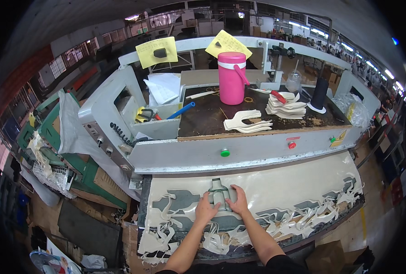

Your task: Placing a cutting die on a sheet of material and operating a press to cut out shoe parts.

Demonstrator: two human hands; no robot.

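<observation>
Far left: 1 cut-out (175, 199) in the cream sheet (276, 187). Next: 1 left hand (206, 210), thumb spread from fingers at the left side of the die (218, 189); pinching or merely touching, I cannot tell. Centre: the die, on the sheet between 2 hands. Then: 1 right hand (239, 202), fingers close together, thumb apart; grip likewise unclear. Right: scraps (317, 218). My judgement for good placement: die flat, pressure even, clear of the cut-out.
</observation>
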